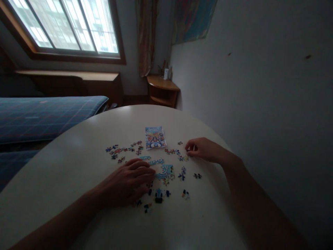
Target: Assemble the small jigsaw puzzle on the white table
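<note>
My left hand [131,180] lies palm down with fingers stretched out, partly covering jigsaw pieces. By its fingertips is a joined light-blue section of puzzle [168,170] with white lettering. My right hand [201,148] has thumb and fingers pinched on a small dark puzzle piece [188,150], mostly hidden by the fingers. A short run of pieces [173,151] lies just left of it. Nearer me are a blue and black piece group [158,196], a dark pair [197,176] and a white and orange piece [185,194]. A colourful picture sheet or packet [155,138] lies beyond.
Several loose pieces [122,150] spread over the left of the round white table [125,119]. A wall [260,86] runs along the right. A plaid-covered bed [47,116] is at left, with a corner shelf [162,83] behind the table.
</note>
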`<move>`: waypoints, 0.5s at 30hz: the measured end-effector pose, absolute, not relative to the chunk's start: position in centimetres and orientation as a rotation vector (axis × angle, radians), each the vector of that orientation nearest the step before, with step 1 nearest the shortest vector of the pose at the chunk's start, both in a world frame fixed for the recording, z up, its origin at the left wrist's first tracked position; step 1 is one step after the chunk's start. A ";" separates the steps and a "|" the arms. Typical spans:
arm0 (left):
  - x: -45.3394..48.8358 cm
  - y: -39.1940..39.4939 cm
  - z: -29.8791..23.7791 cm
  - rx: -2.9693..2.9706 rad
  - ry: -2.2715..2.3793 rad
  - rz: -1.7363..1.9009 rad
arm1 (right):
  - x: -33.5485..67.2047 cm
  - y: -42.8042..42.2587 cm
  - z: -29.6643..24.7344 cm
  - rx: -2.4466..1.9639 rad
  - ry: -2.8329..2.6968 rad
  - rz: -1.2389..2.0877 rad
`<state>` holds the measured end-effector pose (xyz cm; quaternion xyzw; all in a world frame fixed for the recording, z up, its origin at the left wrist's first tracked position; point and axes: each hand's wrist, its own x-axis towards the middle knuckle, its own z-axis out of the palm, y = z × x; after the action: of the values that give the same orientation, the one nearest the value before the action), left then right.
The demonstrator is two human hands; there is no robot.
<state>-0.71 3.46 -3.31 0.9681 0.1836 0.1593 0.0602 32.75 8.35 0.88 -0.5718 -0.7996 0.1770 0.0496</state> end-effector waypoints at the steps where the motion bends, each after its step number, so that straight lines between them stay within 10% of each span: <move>1: -0.8 3.5 -3.3 2.924 0.550 0.496 | 32.6 8.4 0.8 -1.724 -2.444 0.529; 15: -1.1 4.1 -4.3 2.893 0.873 0.539 | 26.4 6.8 -0.6 -1.254 -2.526 0.418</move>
<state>-1.13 4.11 -4.26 0.9419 0.2842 0.1754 0.0361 26.40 6.84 -0.64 -0.4353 -0.8766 0.1449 0.1448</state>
